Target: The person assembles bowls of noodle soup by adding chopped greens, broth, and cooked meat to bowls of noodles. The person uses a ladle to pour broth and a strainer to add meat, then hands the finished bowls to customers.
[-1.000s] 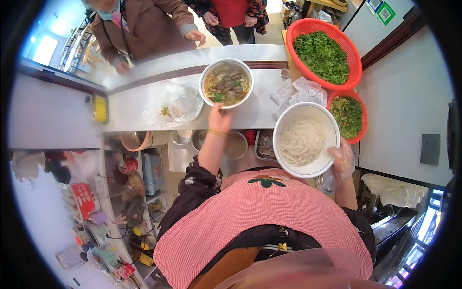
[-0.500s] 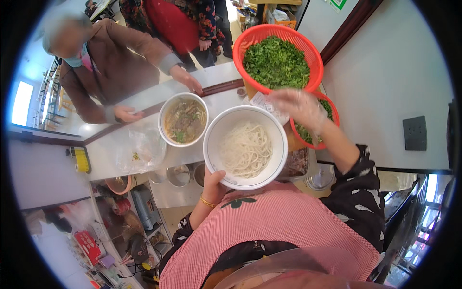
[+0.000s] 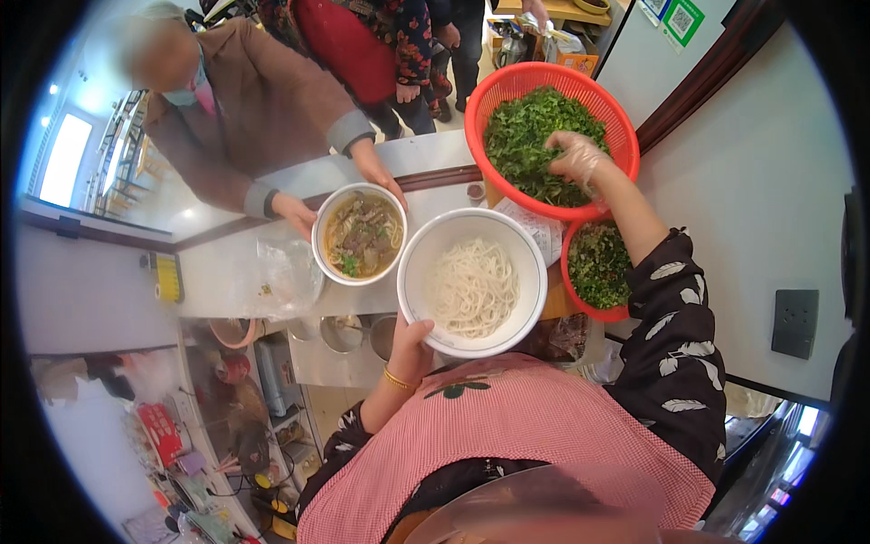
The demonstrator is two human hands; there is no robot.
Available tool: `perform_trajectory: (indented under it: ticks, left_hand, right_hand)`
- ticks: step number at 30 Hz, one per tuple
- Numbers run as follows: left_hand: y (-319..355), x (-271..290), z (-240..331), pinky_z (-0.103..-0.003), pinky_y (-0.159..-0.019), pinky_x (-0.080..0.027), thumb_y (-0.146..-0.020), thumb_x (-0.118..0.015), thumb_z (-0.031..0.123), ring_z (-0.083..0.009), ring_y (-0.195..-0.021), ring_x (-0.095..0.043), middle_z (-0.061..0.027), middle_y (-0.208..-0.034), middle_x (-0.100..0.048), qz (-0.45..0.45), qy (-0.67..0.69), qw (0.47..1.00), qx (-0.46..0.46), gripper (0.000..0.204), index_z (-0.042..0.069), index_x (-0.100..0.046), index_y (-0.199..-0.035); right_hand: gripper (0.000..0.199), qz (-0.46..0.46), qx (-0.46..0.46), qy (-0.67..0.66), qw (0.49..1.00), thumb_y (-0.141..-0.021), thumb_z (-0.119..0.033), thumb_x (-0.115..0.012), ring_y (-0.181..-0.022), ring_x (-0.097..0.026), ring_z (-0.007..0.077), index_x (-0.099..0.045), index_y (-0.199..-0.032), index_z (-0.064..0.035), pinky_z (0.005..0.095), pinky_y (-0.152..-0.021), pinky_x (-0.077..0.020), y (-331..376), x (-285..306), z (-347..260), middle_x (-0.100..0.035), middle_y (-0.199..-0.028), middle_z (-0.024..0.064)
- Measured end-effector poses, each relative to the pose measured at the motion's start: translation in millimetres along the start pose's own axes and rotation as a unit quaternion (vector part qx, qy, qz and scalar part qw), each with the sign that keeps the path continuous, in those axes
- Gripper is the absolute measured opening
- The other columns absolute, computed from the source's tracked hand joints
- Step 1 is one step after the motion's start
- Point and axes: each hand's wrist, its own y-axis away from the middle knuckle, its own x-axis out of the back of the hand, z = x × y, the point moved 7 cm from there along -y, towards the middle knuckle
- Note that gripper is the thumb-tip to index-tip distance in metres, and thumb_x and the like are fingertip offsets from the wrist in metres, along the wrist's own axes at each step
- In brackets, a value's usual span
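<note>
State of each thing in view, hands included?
Left hand: bare, thumb over the noodle bowl's rim
Right hand: gloved, fingers at the greens; grip unclear
Noodle bowl: upright, pale noodles inside
Soup bowl: filled, between the other person's hands
Large red basket: full of greens
Small red basket: holding chopped greens
Plastic bag: crumpled
Wall socket: nothing plugged in

Your pink checked apron [image 3: 517, 417] fills the lower centre; you wear black feather-print sleeves [image 3: 675, 335], a gold bracelet [image 3: 397, 381] and a clear glove [image 3: 582, 160].
</note>
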Motion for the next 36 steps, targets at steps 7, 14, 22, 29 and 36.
perform_trajectory:
  ticks: [7, 14, 22, 29, 36]
  left_hand:
    - [-13.3, -27.6, -5.0, -0.039, -0.106, -0.043, -0.079, -0.062, 0.017, -0.0275, -0.125, -0.053, -0.0163, -0.137, -0.053, -0.045, 0.053, 0.997, -0.016, 0.073, -0.001, -0.034, -0.145]
    - [-20.8, -51.7, 9.2, -0.04, -0.109, -0.042, -0.083, -0.056, 0.018, -0.0291, -0.13, -0.051, -0.0185, -0.141, -0.05, -0.041, 0.025, 0.999, -0.006, 0.067, -0.004, -0.036, -0.144]
    - [-19.5, -42.6, 26.9, -0.045, -0.091, -0.055, -0.085, -0.056, 0.016, -0.0268, -0.116, -0.059, -0.0132, -0.129, -0.053, -0.043, 0.003, 0.999, 0.006, 0.058, 0.009, -0.035, -0.139]
    - [11.4, 37.5, 18.7, -0.042, -0.084, -0.058, -0.084, -0.058, 0.012, -0.0248, -0.106, -0.063, -0.0132, -0.122, -0.056, -0.041, 0.091, 0.995, 0.021, 0.059, 0.007, -0.036, -0.138]
    - [84.2, 153.5, 4.4, -0.041, -0.098, -0.054, -0.075, -0.065, 0.014, -0.0281, -0.119, -0.059, -0.0177, -0.134, -0.053, 0.025, 0.142, 0.989, -0.027, 0.079, 0.002, -0.033, -0.145]
  right_hand:
    - [0.036, 0.073, -0.021, -0.22, 0.973, -0.082, -0.012, -0.072, -0.079, -0.068, 0.0188, -0.067, -0.116, -0.0031, 0.0345, -0.069, -0.0559, 6.1, 37.6, 36.8, -0.07, -0.104, 0.0117]
    - [0.029, 0.078, 0.078, -0.474, 0.873, -0.089, -0.006, -0.07, -0.082, -0.064, 0.0081, -0.062, -0.117, -0.0059, 0.0225, -0.069, -0.0546, 73.5, 75.3, -13.1, -0.069, -0.1, 0.0011]
    - [0.029, -0.105, 0.205, -0.458, 0.858, -0.09, -0.004, -0.066, -0.093, -0.066, 0.0141, -0.061, -0.119, -0.004, 0.029, -0.079, -0.0581, 179.2, 14.5, -148.6, -0.066, -0.105, 0.0054]
    - [0.049, -0.027, 0.247, 0.109, 0.962, -0.081, -0.004, -0.074, -0.098, -0.064, 0.0192, -0.062, -0.129, -0.0098, 0.0284, -0.079, -0.0551, 226.1, -111.8, -201.7, -0.063, -0.113, 0.0102]
    - [0.041, -0.142, 0.296, 0.013, 0.945, -0.082, -0.002, -0.067, -0.101, -0.063, 0.0269, -0.068, -0.123, -0.0105, 0.0354, -0.089, -0.0503, 275.7, -206.7, -246.5, -0.067, -0.111, 0.0135]
